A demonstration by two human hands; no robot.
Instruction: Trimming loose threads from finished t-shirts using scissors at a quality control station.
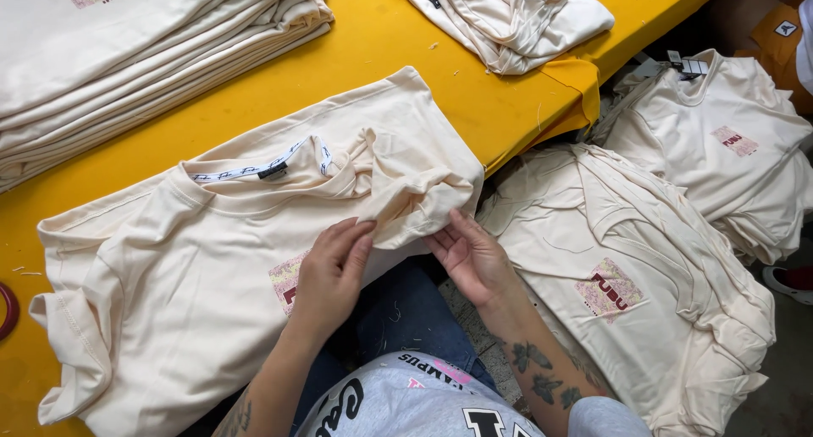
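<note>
A cream T-shirt (169, 268) with a small pink chest print lies front-up on the yellow table (373, 47), its lower part hanging over the near edge. My left hand (330, 276) rests on the shirt, fingertips pinching a bunched fold of its right sleeve (406, 196). My right hand (470, 255) is under the same fold, palm up, fingers touching the cloth's edge.
A tall stack of folded cream shirts (144, 56) fills the table's far left. A loose folded pile (508, 13) lies at the far middle. Beside the table, to my right, two heaps of the same shirts (644, 268) (728, 149) sit lower down. A red ring (7, 310) shows at the left edge.
</note>
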